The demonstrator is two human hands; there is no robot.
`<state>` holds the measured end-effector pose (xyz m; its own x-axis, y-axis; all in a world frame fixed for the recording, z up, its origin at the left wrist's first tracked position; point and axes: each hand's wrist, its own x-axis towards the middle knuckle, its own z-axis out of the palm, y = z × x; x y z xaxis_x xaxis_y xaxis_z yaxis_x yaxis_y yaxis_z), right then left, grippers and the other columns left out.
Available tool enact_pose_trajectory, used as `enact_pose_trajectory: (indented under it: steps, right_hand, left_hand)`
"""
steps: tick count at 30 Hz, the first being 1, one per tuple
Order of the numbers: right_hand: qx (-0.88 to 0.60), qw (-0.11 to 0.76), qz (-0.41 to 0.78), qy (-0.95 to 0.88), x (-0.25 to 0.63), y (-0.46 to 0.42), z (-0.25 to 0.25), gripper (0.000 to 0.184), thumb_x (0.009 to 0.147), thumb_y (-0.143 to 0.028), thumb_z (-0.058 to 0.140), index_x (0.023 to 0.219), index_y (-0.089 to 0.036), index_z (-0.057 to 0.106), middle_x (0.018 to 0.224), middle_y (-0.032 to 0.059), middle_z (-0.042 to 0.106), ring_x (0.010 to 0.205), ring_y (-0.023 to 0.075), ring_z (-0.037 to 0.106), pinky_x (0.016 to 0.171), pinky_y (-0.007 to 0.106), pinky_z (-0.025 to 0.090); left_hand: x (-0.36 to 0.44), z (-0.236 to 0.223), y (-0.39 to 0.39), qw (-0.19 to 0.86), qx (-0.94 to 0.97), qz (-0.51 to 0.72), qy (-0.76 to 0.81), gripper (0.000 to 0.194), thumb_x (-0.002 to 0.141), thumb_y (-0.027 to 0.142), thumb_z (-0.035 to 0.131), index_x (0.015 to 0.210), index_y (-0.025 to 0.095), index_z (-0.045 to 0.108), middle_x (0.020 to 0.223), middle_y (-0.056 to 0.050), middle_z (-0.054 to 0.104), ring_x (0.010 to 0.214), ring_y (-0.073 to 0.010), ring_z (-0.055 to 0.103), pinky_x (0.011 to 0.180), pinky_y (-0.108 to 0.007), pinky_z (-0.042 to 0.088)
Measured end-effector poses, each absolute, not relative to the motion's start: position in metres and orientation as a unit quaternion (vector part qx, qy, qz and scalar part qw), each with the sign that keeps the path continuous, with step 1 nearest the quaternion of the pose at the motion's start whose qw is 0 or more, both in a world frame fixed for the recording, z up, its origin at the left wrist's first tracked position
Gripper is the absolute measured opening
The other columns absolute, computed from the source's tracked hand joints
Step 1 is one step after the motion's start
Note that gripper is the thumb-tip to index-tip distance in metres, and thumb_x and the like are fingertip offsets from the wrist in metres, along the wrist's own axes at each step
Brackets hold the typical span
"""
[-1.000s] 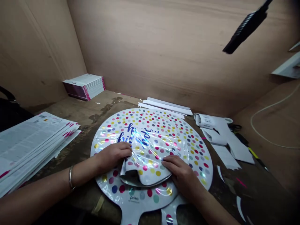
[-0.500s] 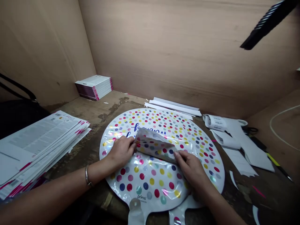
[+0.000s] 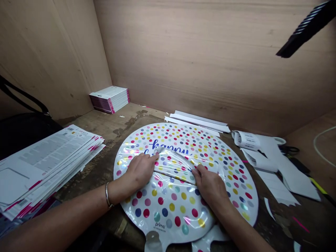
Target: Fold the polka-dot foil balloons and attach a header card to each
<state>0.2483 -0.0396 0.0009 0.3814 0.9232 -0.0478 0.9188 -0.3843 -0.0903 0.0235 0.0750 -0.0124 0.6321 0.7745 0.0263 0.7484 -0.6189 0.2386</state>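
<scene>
A round foil balloon (image 3: 168, 206) with coloured polka dots and blue script reading "happy" lies flat on the worktop. Part of it is folded over into a crinkled band (image 3: 174, 164) across its middle. My left hand (image 3: 140, 171) presses on the band's left end, fingers on the fold. My right hand (image 3: 206, 183) holds the band's right end against the balloon. A bracelet circles my left wrist. Two foil tabs stick out at the balloon's near edge, partly cut off by the frame.
A stack of printed sheets with pink edges (image 3: 49, 164) lies to the left, and a smaller stack (image 3: 109, 99) stands in the back corner. White strips (image 3: 196, 122) lie behind the balloon. Paper scraps (image 3: 278, 168) and scissors (image 3: 288, 149) lie to the right, between plywood walls.
The bunched foil fold has flattened into a narrower band across the balloon, uncovering the dots below it. My hands have moved up onto the band's ends. The scene has shifted slightly right in view.
</scene>
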Motion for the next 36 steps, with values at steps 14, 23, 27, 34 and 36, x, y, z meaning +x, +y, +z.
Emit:
enact_pose_trajectory:
  steps: [14,23,27,34,36]
  right_hand:
    - [-0.816,-0.007,-0.003,-0.578,0.246,-0.038,0.011,0.028,0.092,-0.031,0.036,0.089,-0.02,0.061,0.08,0.009,0.068,0.075,0.0245,0.063,0.064,0.034,0.044]
    - [-0.723,-0.025,0.116,-0.68,0.246,-0.055,-0.001,0.06,0.093,-0.046,0.03,0.145,-0.016,0.027,0.152,0.0081,0.023,0.139,0.0265,0.017,0.112,0.048,0.018]
    - [-0.84,-0.009,-0.027,-0.542,0.297,-0.067,0.01,0.054,0.091,-0.038,0.037,0.13,-0.002,0.049,0.145,0.0223,0.033,0.135,0.0359,0.024,0.109,0.053,0.021]
    - [-0.745,0.124,0.108,-0.647,0.276,0.004,0.029,0.042,0.083,-0.035,0.055,0.121,-0.018,0.054,0.116,0.0101,0.061,0.108,0.0234,0.054,0.093,0.034,0.042]
    - [-0.75,0.101,0.157,-0.634,0.271,0.032,0.029,0.04,0.074,-0.036,0.065,0.11,-0.019,0.06,0.099,0.0074,0.067,0.089,0.0223,0.061,0.077,0.031,0.047]
  left_hand:
    - [0.078,-0.022,0.09,0.124,0.97,0.046,0.204,0.058,0.093,0.046,0.031,0.144,0.018,0.025,0.152,-0.012,0.019,0.14,-0.0304,0.011,0.111,-0.055,0.006]
    - [0.075,-0.024,0.087,0.13,0.952,0.03,0.276,0.06,0.092,0.05,0.03,0.145,0.023,0.023,0.153,-0.011,0.014,0.139,-0.0363,0.006,0.104,-0.067,-0.003]
    - [0.076,-0.024,0.087,0.133,0.948,0.03,0.289,0.061,0.091,0.051,0.033,0.144,0.024,0.025,0.153,-0.012,0.015,0.139,-0.0387,0.005,0.104,-0.066,0.001]
    - [0.074,-0.023,0.085,0.116,0.954,0.024,0.277,0.06,0.092,0.051,0.031,0.144,0.024,0.025,0.152,-0.013,0.017,0.138,-0.0396,0.008,0.104,-0.066,0.004]
    - [0.071,-0.022,0.084,0.112,0.958,0.024,0.262,0.059,0.092,0.052,0.03,0.144,0.025,0.025,0.152,-0.012,0.017,0.139,-0.0383,0.008,0.104,-0.065,0.004]
